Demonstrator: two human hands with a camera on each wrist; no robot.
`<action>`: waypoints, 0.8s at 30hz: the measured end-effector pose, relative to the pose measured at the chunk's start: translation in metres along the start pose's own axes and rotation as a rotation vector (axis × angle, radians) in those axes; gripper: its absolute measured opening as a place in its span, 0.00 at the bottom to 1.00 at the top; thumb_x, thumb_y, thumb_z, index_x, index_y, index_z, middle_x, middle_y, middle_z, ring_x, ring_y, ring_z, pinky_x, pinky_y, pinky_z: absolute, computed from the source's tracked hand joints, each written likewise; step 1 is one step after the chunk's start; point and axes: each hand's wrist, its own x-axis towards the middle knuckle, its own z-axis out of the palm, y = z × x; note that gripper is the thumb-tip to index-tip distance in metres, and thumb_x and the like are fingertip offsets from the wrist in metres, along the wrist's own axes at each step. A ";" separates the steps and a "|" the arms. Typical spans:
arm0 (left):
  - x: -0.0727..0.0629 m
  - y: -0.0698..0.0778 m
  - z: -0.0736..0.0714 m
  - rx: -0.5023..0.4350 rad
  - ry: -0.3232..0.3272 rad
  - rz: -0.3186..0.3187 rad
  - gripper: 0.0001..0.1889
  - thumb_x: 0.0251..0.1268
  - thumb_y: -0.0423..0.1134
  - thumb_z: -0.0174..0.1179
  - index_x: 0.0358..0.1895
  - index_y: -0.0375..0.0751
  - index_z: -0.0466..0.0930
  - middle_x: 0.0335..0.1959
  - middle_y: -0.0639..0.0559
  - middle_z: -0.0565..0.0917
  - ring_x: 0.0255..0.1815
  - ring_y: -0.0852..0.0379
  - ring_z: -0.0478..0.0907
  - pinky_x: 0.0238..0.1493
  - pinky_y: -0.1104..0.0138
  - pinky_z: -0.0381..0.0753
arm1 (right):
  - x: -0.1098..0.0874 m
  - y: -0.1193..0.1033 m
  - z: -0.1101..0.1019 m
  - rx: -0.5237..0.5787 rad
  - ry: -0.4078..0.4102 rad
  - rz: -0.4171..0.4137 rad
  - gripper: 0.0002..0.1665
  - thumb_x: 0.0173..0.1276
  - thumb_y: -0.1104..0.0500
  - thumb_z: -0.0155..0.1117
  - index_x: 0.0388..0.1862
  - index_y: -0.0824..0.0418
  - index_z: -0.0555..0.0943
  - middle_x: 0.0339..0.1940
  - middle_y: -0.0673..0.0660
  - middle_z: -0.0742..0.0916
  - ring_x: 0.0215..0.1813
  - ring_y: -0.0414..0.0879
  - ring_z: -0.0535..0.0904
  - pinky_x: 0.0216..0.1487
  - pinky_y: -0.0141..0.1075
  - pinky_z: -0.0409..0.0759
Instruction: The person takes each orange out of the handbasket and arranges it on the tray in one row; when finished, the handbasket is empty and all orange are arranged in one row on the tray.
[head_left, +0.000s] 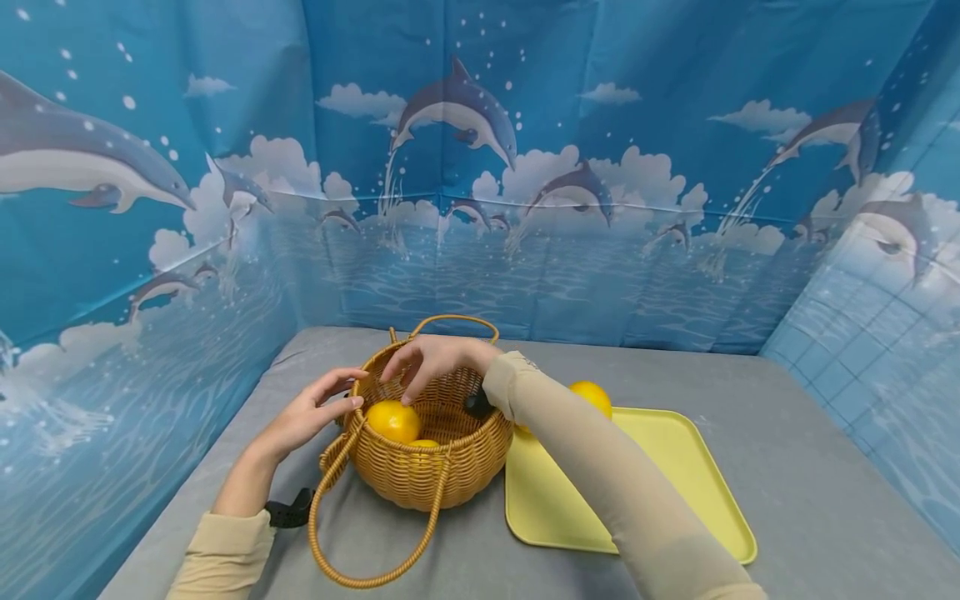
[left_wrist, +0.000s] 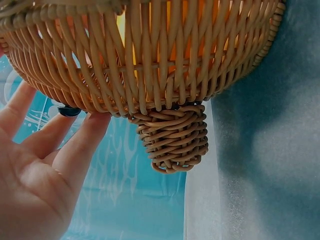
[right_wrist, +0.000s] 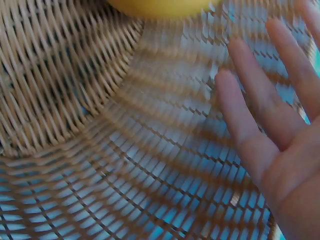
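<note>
A round wicker basket (head_left: 420,482) with looped handles stands in front of me. Inside it, a shiny yellow-orange orange (head_left: 393,421) lies against the left wall, and part of a second orange (head_left: 425,443) shows just behind the near rim. My left hand (head_left: 297,423) rests on the basket's left rim with its fingers loosely extended; in the left wrist view its fingertips are at the wicker wall. Over the basket's opening, my right hand (head_left: 438,360) reaches in close above the first orange. The right wrist view shows its fingers spread and holding nothing.
To the right of the basket lies a yellow tray (head_left: 667,458), partly covered by my right sleeve. Another orange (head_left: 591,395) sits at its far left corner, partly hidden by that sleeve. A dolphin-printed curtain (head_left: 480,275) surrounds the grey-covered table (head_left: 810,467).
</note>
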 end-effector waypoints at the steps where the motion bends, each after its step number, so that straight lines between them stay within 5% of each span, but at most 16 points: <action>1: 0.000 0.000 0.000 0.001 0.000 -0.001 0.22 0.70 0.43 0.53 0.65 0.43 0.66 0.69 0.42 0.60 0.68 0.39 0.55 0.58 0.40 0.61 | 0.002 0.001 0.001 -0.008 -0.002 -0.004 0.29 0.59 0.62 0.70 0.60 0.63 0.75 0.60 0.56 0.78 0.59 0.52 0.74 0.53 0.33 0.74; 5: 0.001 0.000 0.000 0.001 0.006 -0.003 0.23 0.70 0.43 0.53 0.65 0.42 0.66 0.69 0.42 0.60 0.68 0.39 0.55 0.58 0.40 0.61 | 0.005 0.006 0.003 -0.025 -0.010 -0.018 0.29 0.58 0.62 0.70 0.59 0.64 0.76 0.59 0.56 0.78 0.61 0.58 0.71 0.53 0.33 0.74; 16: 0.001 0.000 0.000 -0.005 0.005 -0.011 0.23 0.70 0.44 0.53 0.65 0.41 0.66 0.69 0.42 0.61 0.68 0.39 0.55 0.58 0.41 0.62 | 0.008 0.014 0.007 -0.132 -0.028 -0.058 0.27 0.59 0.60 0.70 0.59 0.60 0.78 0.58 0.51 0.79 0.60 0.54 0.73 0.55 0.32 0.73; 24: 0.001 -0.002 0.000 0.000 0.003 -0.008 0.23 0.70 0.44 0.53 0.65 0.42 0.65 0.69 0.42 0.60 0.69 0.39 0.55 0.57 0.42 0.63 | 0.011 0.011 0.009 -0.179 -0.144 -0.141 0.25 0.64 0.62 0.64 0.61 0.62 0.76 0.61 0.56 0.78 0.62 0.40 0.71 0.63 0.41 0.67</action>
